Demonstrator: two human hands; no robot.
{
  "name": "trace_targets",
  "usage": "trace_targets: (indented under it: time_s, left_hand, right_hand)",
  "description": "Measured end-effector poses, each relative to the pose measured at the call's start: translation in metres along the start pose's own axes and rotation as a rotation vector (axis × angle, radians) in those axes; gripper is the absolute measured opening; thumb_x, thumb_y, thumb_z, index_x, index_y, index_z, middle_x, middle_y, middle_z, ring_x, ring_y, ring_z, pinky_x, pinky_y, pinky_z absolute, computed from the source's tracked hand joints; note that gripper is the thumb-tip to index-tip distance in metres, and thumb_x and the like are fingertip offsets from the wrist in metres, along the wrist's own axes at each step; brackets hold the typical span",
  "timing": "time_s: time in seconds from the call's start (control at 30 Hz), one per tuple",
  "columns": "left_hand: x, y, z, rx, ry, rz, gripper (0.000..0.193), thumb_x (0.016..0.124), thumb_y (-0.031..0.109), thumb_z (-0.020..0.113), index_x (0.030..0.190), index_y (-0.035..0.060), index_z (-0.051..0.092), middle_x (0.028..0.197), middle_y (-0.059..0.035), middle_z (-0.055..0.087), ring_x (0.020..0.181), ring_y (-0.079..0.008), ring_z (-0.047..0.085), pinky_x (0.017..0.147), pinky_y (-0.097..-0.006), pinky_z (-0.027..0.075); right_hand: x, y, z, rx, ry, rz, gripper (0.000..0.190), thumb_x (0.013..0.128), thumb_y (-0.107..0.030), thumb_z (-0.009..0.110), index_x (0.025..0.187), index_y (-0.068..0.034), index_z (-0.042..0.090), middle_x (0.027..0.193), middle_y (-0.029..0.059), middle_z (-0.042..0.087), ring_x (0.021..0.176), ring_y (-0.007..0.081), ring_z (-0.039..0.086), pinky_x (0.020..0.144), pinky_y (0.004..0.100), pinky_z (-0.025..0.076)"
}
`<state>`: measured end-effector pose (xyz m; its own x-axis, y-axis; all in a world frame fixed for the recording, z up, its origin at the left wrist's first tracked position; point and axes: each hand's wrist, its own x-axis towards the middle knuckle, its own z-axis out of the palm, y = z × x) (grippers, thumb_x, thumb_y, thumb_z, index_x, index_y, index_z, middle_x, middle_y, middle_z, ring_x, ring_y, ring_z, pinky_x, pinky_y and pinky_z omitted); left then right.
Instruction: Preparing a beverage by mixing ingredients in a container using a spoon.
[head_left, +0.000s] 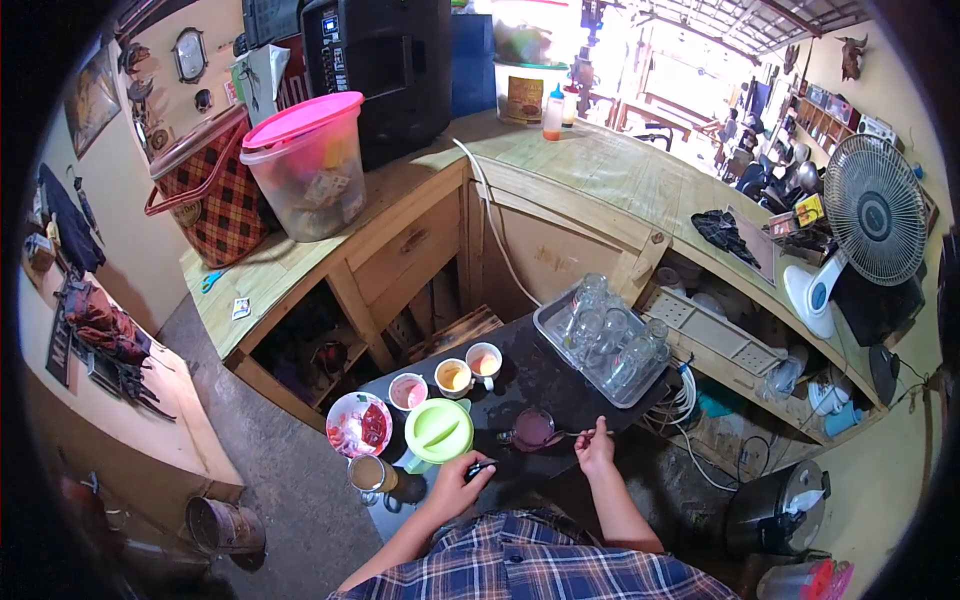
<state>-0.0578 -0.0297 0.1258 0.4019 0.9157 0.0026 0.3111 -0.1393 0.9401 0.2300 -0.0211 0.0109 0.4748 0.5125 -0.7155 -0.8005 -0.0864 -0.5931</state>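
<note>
My right hand (596, 448) grips the handle of a metal spoon (564, 433), whose other end reaches a glass mug (534, 429) of pinkish-purple liquid on the dark table. My left hand (463, 481) closes around a small black object (478, 469), too covered to name exactly. Just beyond that hand stands a pitcher with a light green lid (439, 430). To its left are a bowl (346, 424) with red contents and a glass mug (369, 474) of brown liquid. Behind the pitcher sit a cup with pink contents (408, 391) and two cups with yellowish contents (454, 377) (484, 361).
A metal tray (630, 401) of upturned glass mugs lies at the table's far right. A wooden counter (525, 146) wraps around, bearing a lidded plastic bucket (304, 180), a plaid cooler bucket (217, 195), a speaker (382, 82) and an electric fan (874, 210). White cables (686, 397) hang beside the table.
</note>
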Motion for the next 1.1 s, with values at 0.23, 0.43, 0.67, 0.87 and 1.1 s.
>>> trace_targets:
  time_s: [0.23, 0.43, 0.67, 0.87, 1.1]
  left_hand:
    - [0.001, 0.000, 0.000, 0.011, -0.002, -0.003, 0.018, 0.086, 0.018, 0.063, 0.091, 0.0001, 0.062, 0.072, -0.0061, 0.061, 0.068, -0.0116, 0.054, 0.064, -0.0270, 0.045]
    - [0.000, -0.001, -0.001, 0.003, -0.025, -0.065, 0.018, 0.086, 0.018, 0.063, 0.092, 0.0000, 0.062, 0.073, -0.0061, 0.061, 0.069, -0.0112, 0.054, 0.064, -0.0271, 0.045]
    - [-0.001, -0.002, 0.001, -0.003, 0.005, 0.007, 0.018, 0.087, 0.017, 0.063, 0.092, 0.0002, 0.062, 0.072, -0.0052, 0.060, 0.067, -0.0107, 0.054, 0.062, -0.0270, 0.045]
    - [-0.001, -0.003, 0.000, -0.002, 0.013, 0.023, 0.019, 0.087, 0.018, 0.063, 0.093, 0.0007, 0.062, 0.071, -0.0048, 0.060, 0.064, -0.0106, 0.055, 0.059, -0.0271, 0.045]
    - [0.000, -0.003, 0.001, -0.015, 0.012, -0.003, 0.020, 0.086, 0.019, 0.064, 0.093, 0.0010, 0.062, 0.069, -0.0048, 0.060, 0.062, -0.0107, 0.055, 0.057, -0.0270, 0.045]
  right_hand:
    - [0.016, -0.014, 0.012, -0.180, -0.047, -0.083, 0.047, 0.090, -0.049, 0.055, 0.069, -0.009, 0.044, 0.062, 0.0068, 0.051, 0.047, 0.0155, 0.048, 0.042, 0.0264, 0.039]
    - [0.002, -0.019, 0.043, -0.367, -0.107, -0.164, 0.048, 0.092, -0.048, 0.053, 0.068, -0.007, 0.044, 0.055, 0.0044, 0.048, 0.039, 0.0130, 0.042, 0.036, 0.0260, 0.034]
    - [0.010, -0.031, 0.063, -0.461, -0.136, -0.418, 0.048, 0.093, -0.045, 0.052, 0.063, -0.008, 0.043, 0.052, 0.0027, 0.045, 0.036, 0.0111, 0.039, 0.034, 0.0256, 0.030]
    - [0.009, -0.034, 0.082, -0.699, -0.209, -0.509, 0.053, 0.093, -0.045, 0.051, 0.058, -0.007, 0.045, 0.048, 0.0037, 0.046, 0.033, 0.0118, 0.040, 0.032, 0.0259, 0.030]
    - [0.012, -0.039, 0.107, -0.904, -0.314, -0.750, 0.052, 0.092, -0.039, 0.055, 0.056, -0.001, 0.054, 0.050, 0.0070, 0.054, 0.035, 0.0126, 0.048, 0.034, 0.0268, 0.035]
